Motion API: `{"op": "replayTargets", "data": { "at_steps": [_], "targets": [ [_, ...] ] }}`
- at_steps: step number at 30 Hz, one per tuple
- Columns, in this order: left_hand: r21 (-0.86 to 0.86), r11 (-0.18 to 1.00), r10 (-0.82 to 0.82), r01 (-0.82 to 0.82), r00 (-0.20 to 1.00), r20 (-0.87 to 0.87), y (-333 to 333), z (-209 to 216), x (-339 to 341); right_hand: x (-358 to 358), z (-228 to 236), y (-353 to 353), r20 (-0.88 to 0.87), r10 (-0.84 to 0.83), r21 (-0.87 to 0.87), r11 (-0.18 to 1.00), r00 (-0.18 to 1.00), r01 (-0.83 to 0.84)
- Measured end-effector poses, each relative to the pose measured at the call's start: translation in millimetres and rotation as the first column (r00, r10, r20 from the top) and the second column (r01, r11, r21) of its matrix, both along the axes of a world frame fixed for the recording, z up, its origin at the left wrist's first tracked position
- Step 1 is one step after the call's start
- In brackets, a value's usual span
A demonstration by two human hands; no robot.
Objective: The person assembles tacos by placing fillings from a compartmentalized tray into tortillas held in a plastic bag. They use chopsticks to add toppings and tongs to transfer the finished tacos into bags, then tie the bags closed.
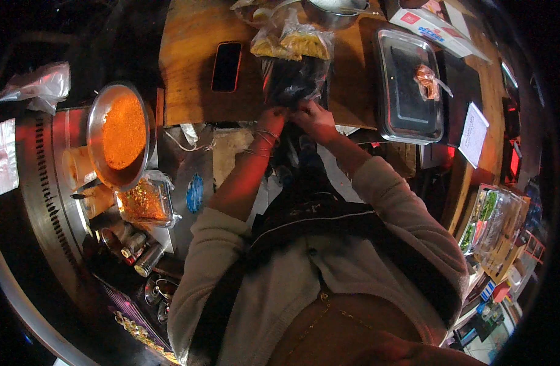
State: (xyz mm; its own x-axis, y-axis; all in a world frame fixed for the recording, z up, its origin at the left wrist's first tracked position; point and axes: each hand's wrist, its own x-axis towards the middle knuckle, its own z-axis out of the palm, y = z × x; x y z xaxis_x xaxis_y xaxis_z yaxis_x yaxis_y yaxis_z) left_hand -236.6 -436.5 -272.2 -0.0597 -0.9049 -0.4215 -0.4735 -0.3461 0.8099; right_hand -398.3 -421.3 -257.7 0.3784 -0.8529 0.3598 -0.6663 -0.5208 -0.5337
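At the near edge of the wooden table, my left hand (272,119) and my right hand (315,119) are close together, both with fingers closed. They pinch the near end of a dark, shiny plastic bag (294,79) that lies flat on the wood. At its far end sits a clear plastic bag (290,25) with yellow food (304,45) in it; whether the two are joined I cannot tell. A phone (226,67) with a dark screen lies left of the bag.
On the right are a metal tray (409,125) holding a small wrapped reddish item (426,82), and a paper sheet (473,135). A metal bowl of orange powder (122,131) and a clear tub of red flakes (144,204) stand left. Beyond lies a white box (435,30).
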Motion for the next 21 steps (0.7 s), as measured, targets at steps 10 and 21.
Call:
{"op": "replayTargets", "data": {
  "at_steps": [10, 21],
  "targets": [
    [-0.546, 0.838, 0.274, 0.01, 0.857, 0.437, 10.5, -12.0, -3.9, -14.8, -4.7, 19.7, -0.261, -0.203, 0.181, 0.95, 0.944, 0.255],
    [-0.618, 0.767, 0.251, 0.172, 0.806, 0.536, 9.6, 1.2, 0.3, -83.5, -5.7, -99.4, -0.364, -0.418, 0.266, 0.81, 0.832, 0.523]
  ]
}}
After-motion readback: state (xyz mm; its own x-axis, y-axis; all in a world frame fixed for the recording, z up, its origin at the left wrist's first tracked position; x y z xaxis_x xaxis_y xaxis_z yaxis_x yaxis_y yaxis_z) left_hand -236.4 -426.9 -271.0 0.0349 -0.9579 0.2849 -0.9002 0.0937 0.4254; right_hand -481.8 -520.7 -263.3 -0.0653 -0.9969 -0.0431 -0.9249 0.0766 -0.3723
